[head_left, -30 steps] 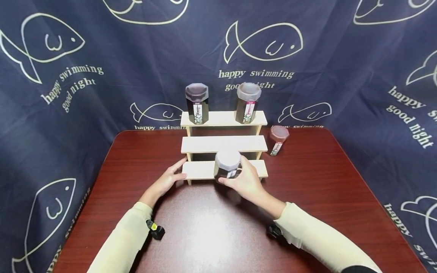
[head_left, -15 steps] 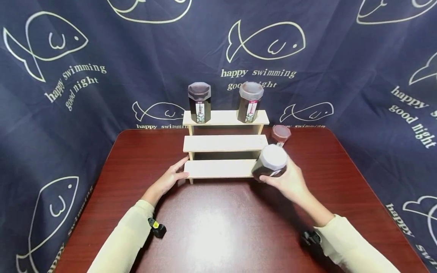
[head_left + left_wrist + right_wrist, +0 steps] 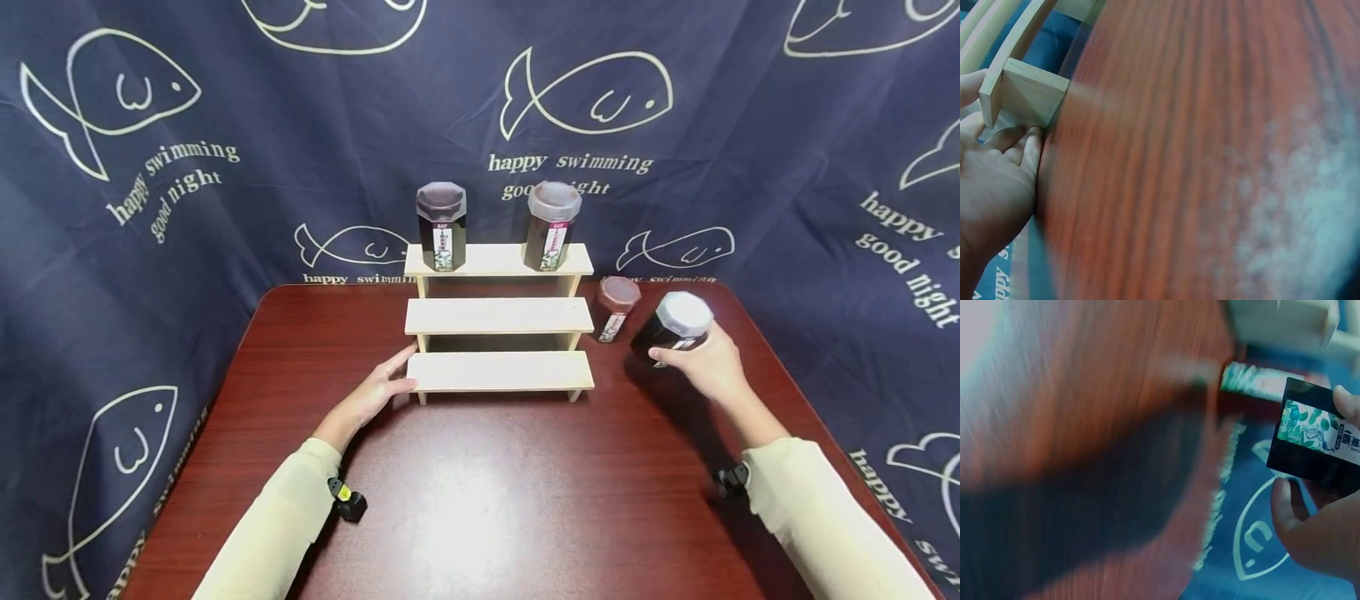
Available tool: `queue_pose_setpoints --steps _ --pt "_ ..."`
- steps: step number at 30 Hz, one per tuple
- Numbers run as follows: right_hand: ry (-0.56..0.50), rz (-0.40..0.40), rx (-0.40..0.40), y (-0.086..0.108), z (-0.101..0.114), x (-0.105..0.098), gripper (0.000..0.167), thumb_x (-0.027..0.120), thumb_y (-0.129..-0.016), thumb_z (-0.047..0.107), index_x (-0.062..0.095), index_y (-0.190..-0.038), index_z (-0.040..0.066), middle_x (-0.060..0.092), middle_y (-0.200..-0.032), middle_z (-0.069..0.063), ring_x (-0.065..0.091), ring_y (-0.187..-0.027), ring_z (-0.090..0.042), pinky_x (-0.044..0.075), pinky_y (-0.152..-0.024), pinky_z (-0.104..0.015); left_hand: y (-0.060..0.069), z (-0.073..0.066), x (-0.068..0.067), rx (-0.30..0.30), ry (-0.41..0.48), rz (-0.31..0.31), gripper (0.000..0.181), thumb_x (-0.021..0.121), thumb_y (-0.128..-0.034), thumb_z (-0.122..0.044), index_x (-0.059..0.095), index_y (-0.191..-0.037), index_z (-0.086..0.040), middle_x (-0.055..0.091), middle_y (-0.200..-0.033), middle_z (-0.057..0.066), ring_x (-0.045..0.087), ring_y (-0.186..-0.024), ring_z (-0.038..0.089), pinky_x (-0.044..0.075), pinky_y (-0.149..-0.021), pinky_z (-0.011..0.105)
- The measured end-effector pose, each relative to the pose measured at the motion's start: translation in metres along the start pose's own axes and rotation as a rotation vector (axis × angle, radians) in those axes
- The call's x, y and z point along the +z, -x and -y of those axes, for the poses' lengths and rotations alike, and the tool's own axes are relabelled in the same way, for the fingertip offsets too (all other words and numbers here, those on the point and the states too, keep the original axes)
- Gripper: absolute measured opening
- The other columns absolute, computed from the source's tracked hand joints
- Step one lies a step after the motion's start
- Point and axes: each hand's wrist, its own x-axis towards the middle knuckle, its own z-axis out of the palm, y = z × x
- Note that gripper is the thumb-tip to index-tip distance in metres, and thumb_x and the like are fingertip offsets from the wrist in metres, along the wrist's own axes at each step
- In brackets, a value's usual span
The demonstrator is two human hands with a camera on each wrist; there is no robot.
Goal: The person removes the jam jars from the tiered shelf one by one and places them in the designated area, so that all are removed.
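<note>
In the head view a three-step wooden display shelf (image 3: 498, 371) stands mid-table. My left hand (image 3: 369, 398) is at the left end of its lowest step, thumb on the front corner. In the left wrist view the curled fingers (image 3: 1034, 147) touch the shelf's leg. My right hand (image 3: 712, 367) grips a dark octagonal jar (image 3: 678, 321) with a whitish lid, tilted, right of the shelf. Its label shows green leaves in the right wrist view. A red-lidded jar (image 3: 617, 308) stands on the table between the shelf and the held jar.
Two jars stand on the top step, a dark jar (image 3: 442, 229) at left and a brownish jar (image 3: 552, 229) at right. A blue fish-print cloth (image 3: 337, 125) hangs behind the reddish-brown table (image 3: 465, 467), whose right edge runs beyond the right hand.
My right hand has carried the dark jar from in front of the lowest step rightward and back, past the red-lidded jar. My left hand has stayed at the shelf.
</note>
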Motion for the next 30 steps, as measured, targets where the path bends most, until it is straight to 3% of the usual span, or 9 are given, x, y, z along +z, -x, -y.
queue_pose_setpoints --steps 10,18,30 --pt "0.04 0.01 0.078 -0.056 -0.04 0.004 0.086 0.089 -0.075 0.025 0.045 -0.144 -0.003 0.059 -0.128 -0.031 0.052 -0.117 -0.047 0.04 -0.098 -0.058 -0.003 0.002 0.002 0.013 0.005 -0.005 0.074 0.057 -0.0926 0.001 0.022 -0.157 0.004 0.025 -0.161 0.025 0.022 -0.145 0.035 0.013 -0.119 0.052" --pt "0.02 0.015 0.218 -0.06 -0.065 0.009 0.087 0.084 -0.08 0.026 0.039 -0.146 -0.01 0.053 -0.132 -0.035 0.048 -0.118 -0.048 0.039 -0.097 -0.057 -0.011 0.0 0.009 0.029 -0.026 0.045 0.074 0.057 -0.0926 -0.002 0.021 -0.156 0.007 0.021 -0.163 0.024 0.013 -0.149 0.035 0.009 -0.12 0.054" --pt "0.017 0.038 0.178 -0.082 -0.06 0.029 0.082 0.084 -0.08 0.022 0.042 -0.142 -0.01 0.054 -0.131 -0.035 0.048 -0.118 -0.049 0.038 -0.1 -0.058 -0.001 0.0 0.0 0.029 0.005 -0.008 0.073 0.056 -0.0919 0.002 0.023 -0.157 0.006 0.023 -0.162 0.024 0.017 -0.147 0.033 0.01 -0.12 0.051"
